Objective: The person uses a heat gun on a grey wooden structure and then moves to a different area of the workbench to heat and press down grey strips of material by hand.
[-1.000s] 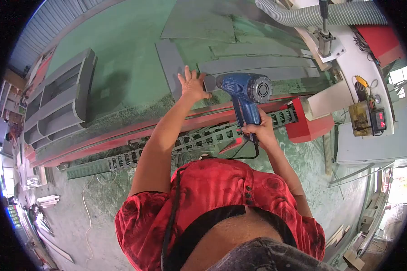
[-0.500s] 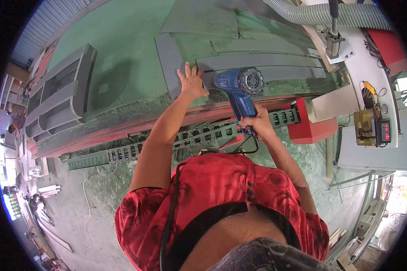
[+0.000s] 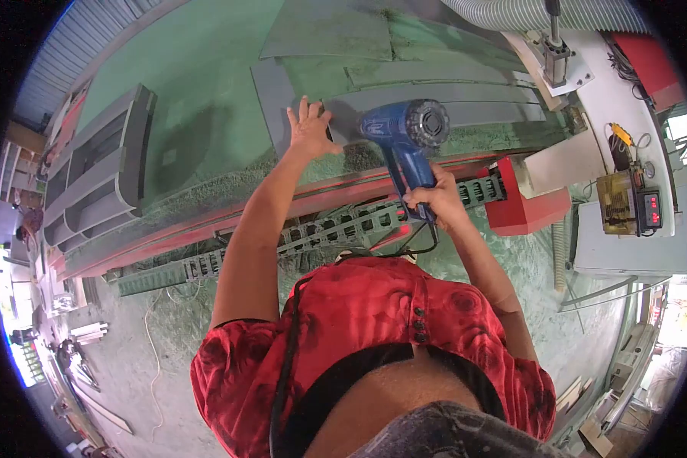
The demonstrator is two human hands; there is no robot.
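- Heat gun [image 3: 401, 130], gripped in the right hand [image 3: 437, 198], pointing left!
- Left hand [image 3: 310, 139] spread open over the near end of a grey strip [image 3: 270, 90] on the green surface [image 3: 202, 80].

Single view from a camera worn on the person's head, facing forward and steeply down. Its very wide lens bends straight edges and darkens the corners. Nearest, at the bottom, is the wearer's shirt [image 3: 359, 305]; farther off, above centre, come the left hand [image 3: 309, 139], right hand [image 3: 437, 200] and bench [image 3: 198, 76]. Floor [image 3: 130, 366] shows at lower left.
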